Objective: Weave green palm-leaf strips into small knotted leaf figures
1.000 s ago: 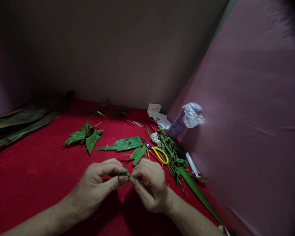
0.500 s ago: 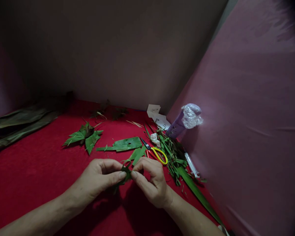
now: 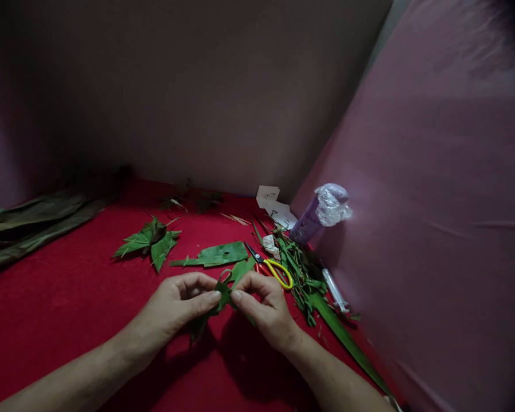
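Over the red cloth (image 3: 68, 297), my left hand (image 3: 178, 303) and my right hand (image 3: 264, 306) meet fingertip to fingertip. Both pinch a small folded green leaf piece (image 3: 223, 292), which has a loop at its top and a tail hanging down to the left. Just beyond the right hand lie yellow-and-red handled scissors (image 3: 274, 270). Flat cut leaf strips (image 3: 217, 254) rest behind the hands.
A finished leaf cluster (image 3: 150, 243) sits at the back left. A pile of leaf trimmings (image 3: 302, 269) lies to the right, with a purple tube wrapped in plastic (image 3: 321, 212), paper scraps (image 3: 274, 203) and a clear tube (image 3: 335, 289). Long dark leaves (image 3: 30, 220) lie far left. Purple walls close in.
Both hands moved slightly away from me with the leaf piece. The piece has opened from a tight bundle into a loop with a hanging tail.
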Demonstrator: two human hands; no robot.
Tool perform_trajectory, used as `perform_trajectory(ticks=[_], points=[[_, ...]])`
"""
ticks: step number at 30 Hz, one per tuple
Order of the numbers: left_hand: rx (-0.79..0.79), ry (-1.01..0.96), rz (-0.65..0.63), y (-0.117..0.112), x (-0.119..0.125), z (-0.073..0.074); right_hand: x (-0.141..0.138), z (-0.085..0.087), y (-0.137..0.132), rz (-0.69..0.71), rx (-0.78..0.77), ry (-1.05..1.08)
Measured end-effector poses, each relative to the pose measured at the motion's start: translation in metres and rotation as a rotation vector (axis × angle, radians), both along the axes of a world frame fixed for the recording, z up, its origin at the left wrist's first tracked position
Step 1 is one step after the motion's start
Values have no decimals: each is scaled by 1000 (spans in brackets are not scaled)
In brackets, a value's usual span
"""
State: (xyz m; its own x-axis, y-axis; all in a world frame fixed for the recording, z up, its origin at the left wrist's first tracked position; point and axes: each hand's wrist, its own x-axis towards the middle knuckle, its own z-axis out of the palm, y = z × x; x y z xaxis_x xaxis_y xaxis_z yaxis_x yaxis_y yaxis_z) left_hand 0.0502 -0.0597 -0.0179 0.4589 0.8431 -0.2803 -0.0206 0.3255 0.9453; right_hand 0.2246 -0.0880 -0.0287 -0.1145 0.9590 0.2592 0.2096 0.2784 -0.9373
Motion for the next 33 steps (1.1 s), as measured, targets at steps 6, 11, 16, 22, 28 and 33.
perform_trajectory(ticks=[6, 11, 16, 22, 28, 33], points=[[36, 46, -42, 4, -2, -4, 1, -10, 10, 56, -184, 278], [7, -14, 0, 3, -2, -4, 0, -14, 16, 38, -223, 334], [-3, -172, -35, 2, -4, -1, 3, -17, 20, 42, -127, 321], [-35, -170, -87, 0, -4, -2, 2, -25, 24, 21, -107, 291], [50, -116, -96, -4, 0, -3, 0, -32, 27, 25, -127, 299], [89, -116, -131, -1, 4, -14, -1, -33, 28, -1, -81, 268]])
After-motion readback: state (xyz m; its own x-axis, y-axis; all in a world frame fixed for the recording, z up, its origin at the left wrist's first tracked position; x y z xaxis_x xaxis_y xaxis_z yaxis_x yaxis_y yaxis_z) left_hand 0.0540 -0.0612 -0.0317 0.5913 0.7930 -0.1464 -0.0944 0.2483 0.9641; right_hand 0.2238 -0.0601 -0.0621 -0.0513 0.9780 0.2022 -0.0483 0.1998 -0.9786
